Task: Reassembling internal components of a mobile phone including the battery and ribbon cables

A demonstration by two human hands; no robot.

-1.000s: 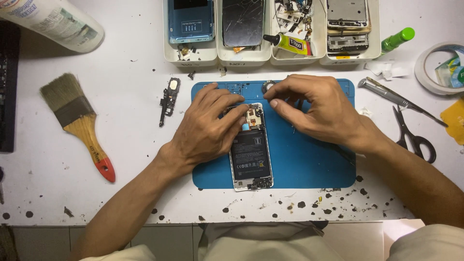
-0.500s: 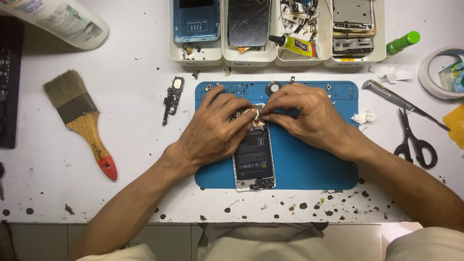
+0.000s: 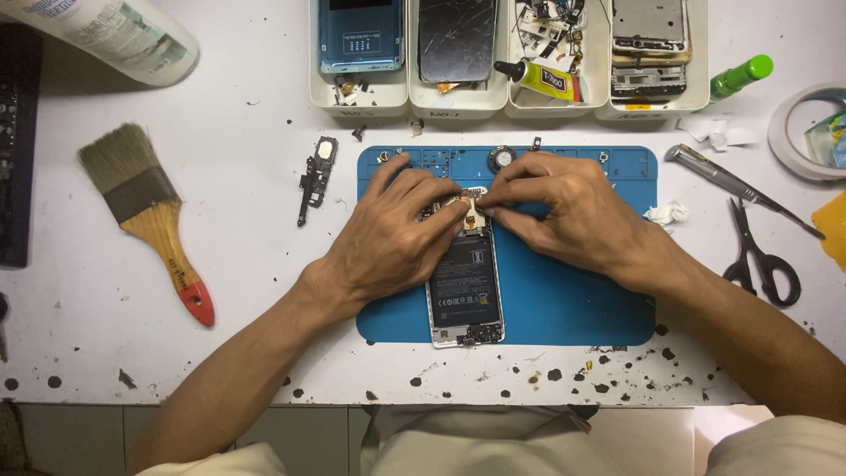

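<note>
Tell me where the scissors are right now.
Head view, far right: the scissors lie on the white table beside the blue mat, just beyond the right hand.

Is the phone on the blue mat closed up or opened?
Opened. The phone lies with its back cover off, battery and inner parts showing, while the left hand and right hand work at its top end.

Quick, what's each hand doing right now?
Left hand: fingers curled, pressing down on the top of the opened black phone on the blue mat.
Right hand: fingertips pinched at the phone's top; what they grip cannot be told.
</note>
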